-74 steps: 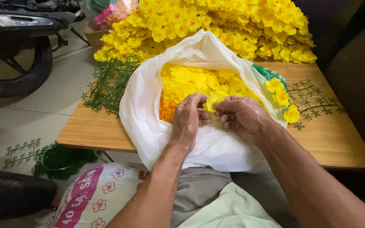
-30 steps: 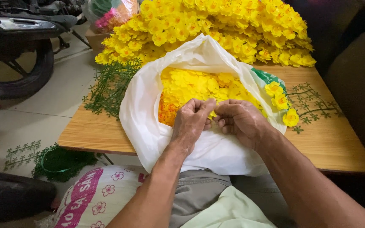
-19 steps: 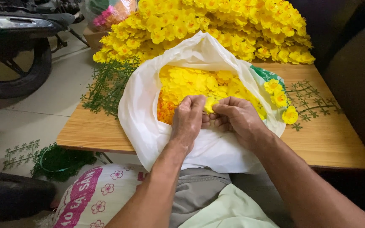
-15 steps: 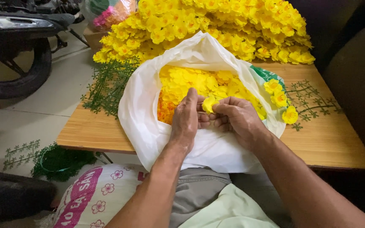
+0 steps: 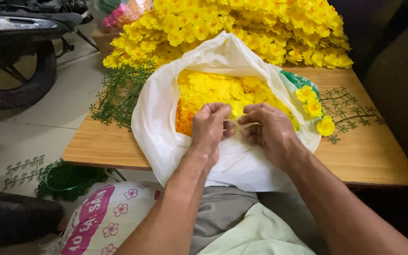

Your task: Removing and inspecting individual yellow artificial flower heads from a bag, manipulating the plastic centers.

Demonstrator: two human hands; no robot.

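A white plastic bag (image 5: 161,127) lies open on a low wooden table (image 5: 369,156), filled with loose yellow flower heads (image 5: 213,87). My left hand (image 5: 208,127) and my right hand (image 5: 267,130) meet over the bag's near rim, fingertips pinched together on one small yellow flower head (image 5: 235,123). Most of that flower head is hidden between the fingers. Right of the bag lie a green stem (image 5: 350,106) and a sprig with three yellow flowers (image 5: 315,108).
A big heap of finished yellow flower branches (image 5: 242,28) covers the table's far side. Bare green stems (image 5: 119,92) hang over the left edge, more (image 5: 67,179) lie on the floor. A printed sack (image 5: 105,222) sits by my knee. A motorbike (image 5: 20,52) stands at left.
Both hands stay over the bag and keep working flower heads between the fingertips. The fingers have closed tighter together, hiding the flower that showed between them a moment ago.
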